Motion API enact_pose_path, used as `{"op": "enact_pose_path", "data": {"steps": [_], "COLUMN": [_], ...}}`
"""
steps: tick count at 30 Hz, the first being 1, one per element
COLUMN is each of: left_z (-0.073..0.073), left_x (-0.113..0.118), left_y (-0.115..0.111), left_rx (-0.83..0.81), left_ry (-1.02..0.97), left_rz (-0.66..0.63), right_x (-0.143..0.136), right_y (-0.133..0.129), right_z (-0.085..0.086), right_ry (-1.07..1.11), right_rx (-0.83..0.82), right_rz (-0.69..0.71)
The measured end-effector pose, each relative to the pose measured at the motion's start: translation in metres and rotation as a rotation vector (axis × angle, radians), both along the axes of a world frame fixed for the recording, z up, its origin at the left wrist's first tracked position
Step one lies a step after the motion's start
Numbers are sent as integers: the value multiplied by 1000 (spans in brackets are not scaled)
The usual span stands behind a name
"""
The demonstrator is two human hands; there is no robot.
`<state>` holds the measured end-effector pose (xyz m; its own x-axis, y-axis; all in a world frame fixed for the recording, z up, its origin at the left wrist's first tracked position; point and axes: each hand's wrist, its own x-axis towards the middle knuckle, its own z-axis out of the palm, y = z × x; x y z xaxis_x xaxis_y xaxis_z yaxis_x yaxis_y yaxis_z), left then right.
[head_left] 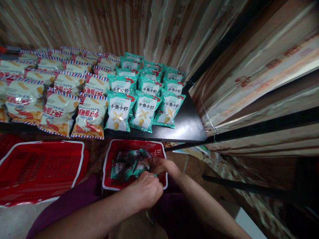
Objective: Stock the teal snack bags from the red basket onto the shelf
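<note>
Several teal snack bags [122, 169] lie jumbled inside a red basket [134, 144] with a white rim. My left hand [149, 188] is curled over the basket's front right edge, its fingertips hidden beneath it. Deeper in the basket's right side is my right hand [161, 166], beside the bags, with its fingers dim and partly covered. What either hand holds cannot be made out. Above the basket, upright teal-and-white bags [143, 111] stand in rows on a black shelf [184, 114].
White-and-orange snack bags [89, 116] fill the shelf's left part. A second red basket [42, 169] sits at lower left. Black metal bars [264, 131] and patterned curtains [269, 66] rise at the right. Papers [190, 151] lie below the shelf.
</note>
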<state>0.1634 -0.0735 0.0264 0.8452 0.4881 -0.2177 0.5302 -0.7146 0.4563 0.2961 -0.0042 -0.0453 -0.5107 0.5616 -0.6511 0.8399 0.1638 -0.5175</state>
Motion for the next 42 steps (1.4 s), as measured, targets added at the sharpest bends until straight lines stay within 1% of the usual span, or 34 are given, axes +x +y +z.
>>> {"op": "enact_pose_path", "data": {"steps": [1, 2, 4, 5, 6, 7, 8, 9, 10, 11, 13, 16, 18, 20, 22, 28, 30, 34, 39, 42], "left_z": [7, 16, 35, 44, 52, 59, 63, 65, 66, 66, 63, 61, 62, 62, 62, 58, 58, 63, 65, 63], "left_x": [-1, -4, -13, -20, -28, -35, -43, -49, -54, -57, -58, -50, -44, -40, -38, -36, -33, -27, -30, -34], "left_y": [6, 13, 24, 29, 33, 36, 39, 42, 43, 45, 45, 42, 40, 40, 41, 50, 52, 56, 59, 58], "left_rx": [47, 127, 310, 396, 450, 465, 451, 420, 377, 321, 174, -75, -220, -360, -482, -640, -645, -509, -256, -143], "left_ry": [-85, -208, -491, -634, -743, -812, -861, -897, -919, -930, -942, -956, -957, -967, -993, -1061, -1095, -1139, -1073, -1040], "left_rz": [35, 99, 253, 343, 440, 572, 698, 821, 908, 958, 978, 965, 1012, 1077, 1119, 1158, 1191, 1267, 1324, 1325], "right_x": [5, 10, 20, 25, 28, 31, 33, 35, 36, 37, 35, 28, 22, 19, 18, 25, 29, 35, 37, 42], "right_y": [3, 5, 6, 5, 3, 1, -2, -5, -9, -13, -19, -25, -27, -27, -26, -21, -19, -12, -7, -7], "right_z": [11, 24, 51, 66, 79, 91, 100, 106, 110, 111, 106, 92, 83, 77, 75, 76, 72, 65, 75, 75], "right_ry": [63, 131, 250, 302, 375, 508, 625, 732, 820, 886, 976, 1080, 1135, 1160, 1155, 1135, 1134, 1191, 1308, 1332], "right_rx": [-11, 1, 29, 17, -35, -152, -284, -384, -485, -566, -674, -750, -796, -820, -804, -759, -723, -659, -673, -679], "right_rz": [-20, -57, -113, -115, -99, -106, -127, -179, -237, -302, -443, -647, -728, -780, -817, -822, -842, -834, -728, -674]}}
